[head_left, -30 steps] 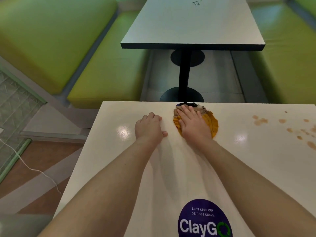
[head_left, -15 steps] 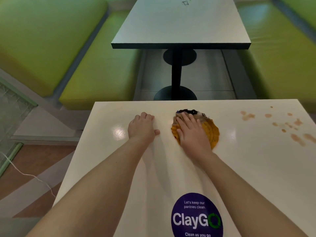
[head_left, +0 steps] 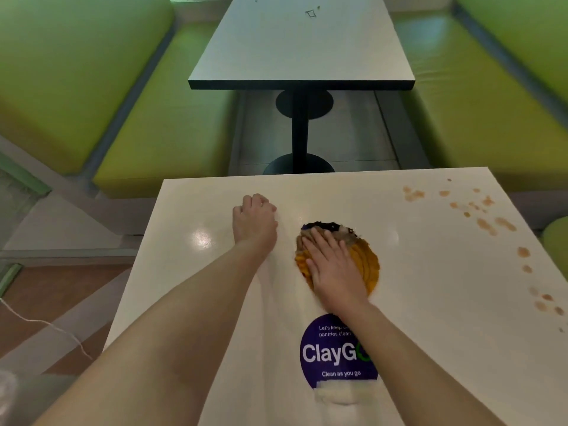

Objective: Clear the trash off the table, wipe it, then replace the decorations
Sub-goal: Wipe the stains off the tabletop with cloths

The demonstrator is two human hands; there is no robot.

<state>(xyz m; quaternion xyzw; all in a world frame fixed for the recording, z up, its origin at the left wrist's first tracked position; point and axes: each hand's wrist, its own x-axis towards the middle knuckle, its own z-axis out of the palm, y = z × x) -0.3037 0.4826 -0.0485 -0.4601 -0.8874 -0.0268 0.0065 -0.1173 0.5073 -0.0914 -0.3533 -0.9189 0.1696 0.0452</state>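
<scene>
An orange cleaning cloth (head_left: 365,259) with a dark and grey far end lies on the white table (head_left: 196,241). My right hand (head_left: 333,269) presses flat on the cloth with straight fingers. My left hand (head_left: 254,221) rests on the table to the left of the cloth, fingers curled under, holding nothing. Several brown stains (head_left: 488,222) dot the table's right side.
A round purple ClayGo sticker (head_left: 335,353) is stuck on the table near me, with a white smear (head_left: 341,395) at its near edge. Beyond stands a second white table (head_left: 302,47) between green bench seats (head_left: 159,130). A white cable (head_left: 46,325) lies on the floor at left.
My right hand has dragged the cloth toward me, away from the table's far edge. My left hand has stayed in place near the far edge.
</scene>
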